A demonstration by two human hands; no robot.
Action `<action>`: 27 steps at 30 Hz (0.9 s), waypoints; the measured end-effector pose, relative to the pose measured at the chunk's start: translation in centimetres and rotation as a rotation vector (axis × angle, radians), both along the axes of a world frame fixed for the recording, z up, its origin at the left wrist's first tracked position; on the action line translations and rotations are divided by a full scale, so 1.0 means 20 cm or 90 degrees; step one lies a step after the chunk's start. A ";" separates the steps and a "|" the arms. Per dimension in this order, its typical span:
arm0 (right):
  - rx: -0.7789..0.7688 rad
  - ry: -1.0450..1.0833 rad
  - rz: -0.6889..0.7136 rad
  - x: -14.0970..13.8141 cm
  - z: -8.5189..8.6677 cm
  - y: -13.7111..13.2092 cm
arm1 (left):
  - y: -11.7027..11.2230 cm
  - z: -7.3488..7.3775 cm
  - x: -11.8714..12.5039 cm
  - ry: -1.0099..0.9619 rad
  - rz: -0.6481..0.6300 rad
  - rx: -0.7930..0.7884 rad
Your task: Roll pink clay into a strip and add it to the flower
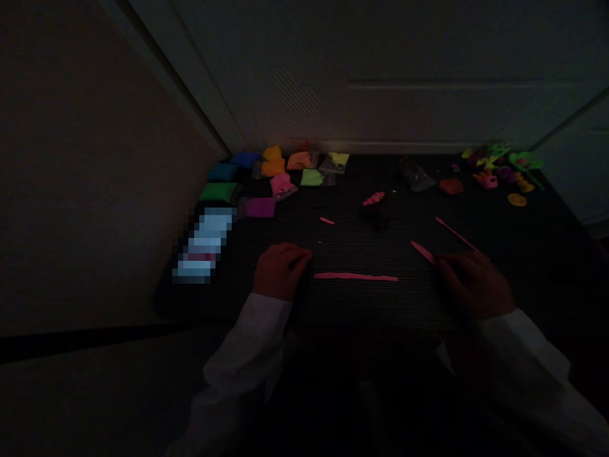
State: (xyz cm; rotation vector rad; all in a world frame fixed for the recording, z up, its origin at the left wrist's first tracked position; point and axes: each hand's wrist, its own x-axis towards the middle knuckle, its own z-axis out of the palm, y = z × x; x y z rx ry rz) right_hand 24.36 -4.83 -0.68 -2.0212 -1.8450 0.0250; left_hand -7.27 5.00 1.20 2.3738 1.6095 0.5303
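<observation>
A long, thin pink strip of modelling clay lies on the dark ribbed table between my hands. My left hand rests just off the strip's left end, thumb and fingers pressed together; anything between them is hidden. My right hand is closed around a pink clay knife, its blade pointing left and away from me. Beyond that hand lies a thin pink modelling tool. A short pink piece of clay and a tiny pink bit lie past the strip.
Bags of coloured clay, including a green one and a purple one, line the back left. A lit, blurred screen lies at left. A pink speckled piece sits mid-table; clay flowers stand back right. The scene is dim.
</observation>
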 end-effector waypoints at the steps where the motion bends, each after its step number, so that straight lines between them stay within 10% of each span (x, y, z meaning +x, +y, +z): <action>1: 0.003 0.003 -0.001 0.00 0.00 0.00 | 0.02 0.01 0.02 -0.006 0.031 0.012; 19: -0.016 0.020 0.019 0.01 0.00 0.01 | 0.21 0.08 0.23 0.073 -0.009 0.122; 27: 0.013 0.048 0.034 0.01 -0.01 0.01 | 0.29 0.02 0.26 0.164 -0.049 0.021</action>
